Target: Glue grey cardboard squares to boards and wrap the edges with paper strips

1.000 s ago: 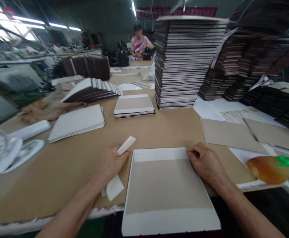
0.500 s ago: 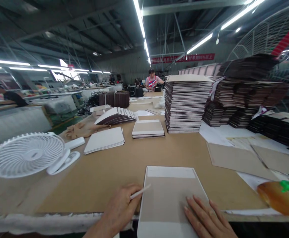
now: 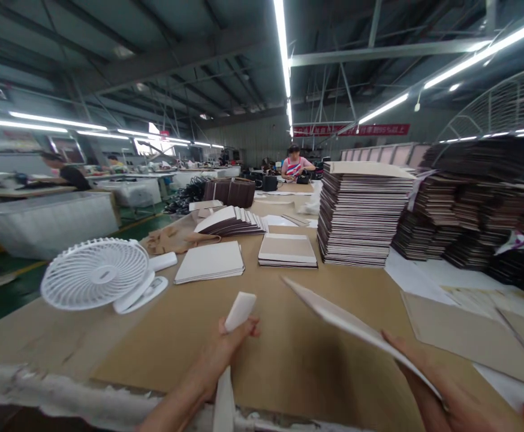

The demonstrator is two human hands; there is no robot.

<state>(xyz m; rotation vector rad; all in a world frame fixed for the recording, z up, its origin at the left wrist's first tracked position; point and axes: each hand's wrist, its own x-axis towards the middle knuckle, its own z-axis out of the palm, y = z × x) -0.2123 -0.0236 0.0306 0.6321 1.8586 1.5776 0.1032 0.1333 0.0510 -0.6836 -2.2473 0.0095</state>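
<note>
My left hand [image 3: 219, 354] is closed around a flat white strip-like tool [image 3: 240, 309], whose blunt end sticks up past the thumb. A pale band [image 3: 224, 401] hangs below that wrist; I cannot tell if it belongs to the tool. In my right hand [image 3: 442, 384] is a thin beige and white panel [image 3: 347, 321], gripped by its right side and tilted up off the brown table sheet [image 3: 280, 360]. Beyond the hands lie a low stack of white panels [image 3: 210, 261] and a small stack of beige-topped panels [image 3: 288, 249].
A tall stack of panels [image 3: 363, 216] stands back right, with piles of dark panels [image 3: 482, 204] farther right. A white fan [image 3: 98, 273] sits at left. Fanned-out panels [image 3: 232, 221] lie behind. Across the room, a person [image 3: 295, 165] works at a table.
The panel that lay flat under my right hand is now lifted and tilted, moved right. My left hand has come away from it, raising the white tool. The camera view has shifted left and up.
</note>
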